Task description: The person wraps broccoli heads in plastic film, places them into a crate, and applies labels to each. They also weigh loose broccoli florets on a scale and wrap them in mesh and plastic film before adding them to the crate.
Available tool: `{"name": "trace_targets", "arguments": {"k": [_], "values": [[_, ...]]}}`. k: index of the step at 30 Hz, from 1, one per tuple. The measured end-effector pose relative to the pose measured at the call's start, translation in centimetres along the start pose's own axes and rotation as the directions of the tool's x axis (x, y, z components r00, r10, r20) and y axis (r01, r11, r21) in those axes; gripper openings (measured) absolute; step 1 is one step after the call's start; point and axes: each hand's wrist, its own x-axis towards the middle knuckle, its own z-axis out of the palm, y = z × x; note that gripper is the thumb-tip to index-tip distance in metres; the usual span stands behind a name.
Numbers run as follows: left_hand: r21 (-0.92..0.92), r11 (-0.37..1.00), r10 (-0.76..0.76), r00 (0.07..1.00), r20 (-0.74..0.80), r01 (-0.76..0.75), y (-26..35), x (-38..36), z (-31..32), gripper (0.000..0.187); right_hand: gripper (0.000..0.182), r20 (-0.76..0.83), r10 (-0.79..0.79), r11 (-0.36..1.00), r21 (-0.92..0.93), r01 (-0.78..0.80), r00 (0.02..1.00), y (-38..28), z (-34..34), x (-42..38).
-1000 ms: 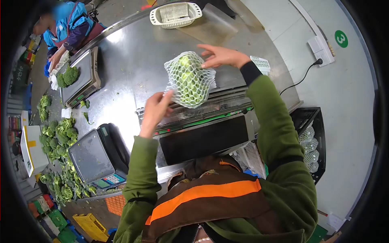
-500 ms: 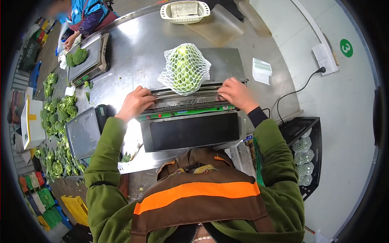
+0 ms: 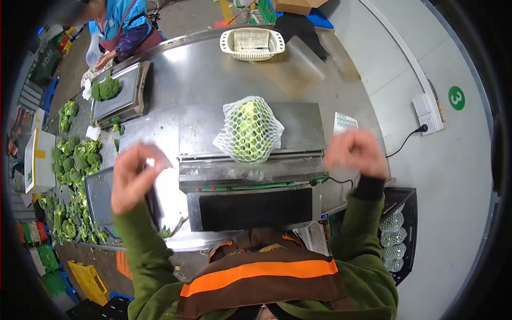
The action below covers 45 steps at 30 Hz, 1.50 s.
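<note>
My left hand (image 3: 136, 176) is raised left of the wrapping machine (image 3: 250, 173), its thumb and fingers curled together in a pinch. On the other side my right hand (image 3: 358, 152) is also raised, fingers curled in towards the thumb. What either pinch holds, if anything, is too transparent or blurred to make out. Clear plastic film (image 3: 248, 174) shines in wrinkles on the machine's front housing. Behind it, on the steel plate, lies a pale green vegetable (image 3: 249, 130) in a white foam net. A black plate (image 3: 256, 209) lies nearest my apron.
Broccoli heads (image 3: 80, 154) are piled on the left, beside a scale (image 3: 125, 96) bearing broccoli. A white basket (image 3: 252, 44) stands at the back. A co-worker (image 3: 125, 26) is at the far left. On the right are a black crate (image 3: 408, 229) of wrapped goods and a power cord (image 3: 405, 144).
Both hands have left the machine's front bar, rising and moving outward to either side. The view has tilted upward, and the netted vegetable still lies on the plate.
</note>
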Motion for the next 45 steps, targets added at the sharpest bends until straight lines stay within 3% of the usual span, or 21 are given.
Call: {"name": "trace_targets", "arguments": {"k": [2,4,6,8,10,11,12,13,15,21,23,25,27,29,31,32,33,35,37,43,45], "values": [[-0.031,0.999,0.03,0.975,-0.218,-0.037,-3.3,6.3,1.2,0.013,0.008,-0.418,0.035,0.999,0.013,-0.033,0.908,4.8,-1.3,5.2],[-0.183,0.983,-0.047,0.922,-0.384,-0.026,-11.2,12.6,4.5,0.014,0.009,-0.614,0.11,0.979,0.201,0.019,0.782,14.4,-2.6,9.9],[0.238,0.964,0.017,0.862,-0.507,0.121,-19.4,15.7,7.8,0.016,0.01,-0.732,0.226,0.961,0.06,-0.269,0.643,21.5,-0.7,11.2],[0.426,0.881,-0.034,0.925,-0.378,0.206,-21.0,14.7,9.9,0.024,0.01,-0.705,0.109,0.905,-0.221,-0.363,0.701,24.3,1.5,10.6],[0.434,0.864,-0.135,0.948,-0.289,0.255,-21.4,13.5,10.1,0.035,0.043,-0.528,-0.114,0.757,-0.595,-0.271,0.842,22.2,2.4,9.3],[0.583,0.812,0.095,0.986,-0.137,0.003,-21.3,12.6,9.6,0.052,0.058,-0.374,-0.233,0.595,-0.785,-0.173,0.898,20.4,2.6,8.8],[0.676,0.691,0.306,0.951,0.048,-0.256,-21.0,11.9,9.2,0.069,0.058,-0.379,-0.209,0.604,-0.775,-0.186,0.901,18.8,2.6,8.4],[0.673,0.696,0.294,0.955,0.051,-0.25,-20.5,11.6,8.8,0.069,0.069,-0.219,-0.141,0.564,-0.82,-0.104,0.965,17.3,2.3,8.3],[0.429,0.764,0.306,0.856,0.416,-0.482,-18.9,11.6,8.0,0.087,0.08,-0.058,-0.07,0.529,-0.849,-0.012,0.996,17.0,2.4,8.3],[0.457,0.698,0.47,0.834,0.287,-0.551,-17.6,11.9,9.0,0.064,0.084,-0.196,-0.174,0.807,-0.59,0.026,0.965,16.4,3.2,8.2],[0.268,0.912,0.231,0.927,0.295,-0.312,-14.6,8.9,9.4,0.051,0.08,-0.175,-0.034,0.92,-0.39,-0.037,0.984,14.4,4.5,5.9],[0.244,0.92,0.228,0.924,0.306,-0.308,-11.7,6.4,10.4,0.046,0.071,-0.186,-0.145,0.897,-0.439,0.05,0.972,12.5,6.9,3.1],[0.201,0.932,0.168,0.85,0.499,-0.302,-9.5,4.0,11.0,0.049,0.063,-0.168,0.162,0.921,-0.327,-0.21,0.972,9.3,9.3,-0.3],[0.135,0.957,0.155,0.843,0.515,-0.258,-8.9,1.1,12.5,0.056,0.057,-0.179,0.073,0.907,-0.398,-0.14,0.981,7.8,11.6,-3.0],[-0.038,0.994,0.11,0.9,0.421,-0.104,-7.9,-2.0,14.6,0.059,0.057,-0.024,0.68,0.732,0.068,-0.678,0.733,6.9,13.7,-6.0],[-0.09,0.878,-0.326,0.725,0.607,0.47,-8.0,-3.8,14.8,0.064,0.064,0.014,0.752,0.627,0.294,-0.721,0.659,7.4,15.3,-7.2],[-0.081,0.727,-0.488,0.596,0.638,0.682,-8.1,-5.1,15.6,0.066,0.072,0.217,0.794,0.486,0.335,-0.807,0.568,7.4,15.4,-8.0],[-0.044,0.527,-0.56,0.386,0.733,0.849,-10.5,-7.7,17.2,0.074,0.083,0.422,0.818,0.219,0.399,-0.89,0.391,10.2,17.5,-10.6],[0.013,0.383,-0.566,0.223,0.793,0.924,-12.5,-10.4,18.2,0.084,0.085,0.49,0.784,0.149,0.446,-0.883,0.38,12.5,19.4,-13.4],[-0.144,0.075,-0.73,0.153,0.666,0.987,-12.8,-16.7,17.5,0.077,0.083,0.415,0.766,-0.014,0.775,-0.632,0.491,11.7,22.9,-20.4],[-0.56,-0.021,-0.769,0.345,0.539,0.828,-10.0,-17.6,17.2,0.072,0.077,0.064,0.93,0.171,0.796,-0.581,0.362,9.9,23.1,-20.7]]}}
